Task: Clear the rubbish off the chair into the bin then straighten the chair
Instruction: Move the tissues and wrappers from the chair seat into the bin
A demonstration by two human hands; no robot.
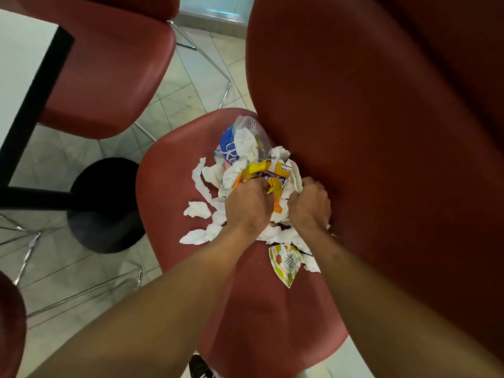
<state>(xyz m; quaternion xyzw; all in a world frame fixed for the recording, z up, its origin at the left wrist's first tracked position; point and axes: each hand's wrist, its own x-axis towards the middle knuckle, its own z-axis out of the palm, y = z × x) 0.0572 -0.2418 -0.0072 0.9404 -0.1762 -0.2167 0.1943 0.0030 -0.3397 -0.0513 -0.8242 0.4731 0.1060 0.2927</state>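
A red chair stands below me, its tall back on the right. Rubbish is piled on its seat: torn white tissue, a clear plastic bag with blue print, a yellow and orange wrapper and a white packet printed with green and red shapes. My left hand is curled into the pile, gripping the yellow wrapper and tissue. My right hand grips tissue next to the chair back. No bin is in view.
A second red chair stands at the upper left beside a white table with a black edge and a round black pedestal base. Chrome chair legs cross the tiled floor. Another red seat edge shows at the lower left.
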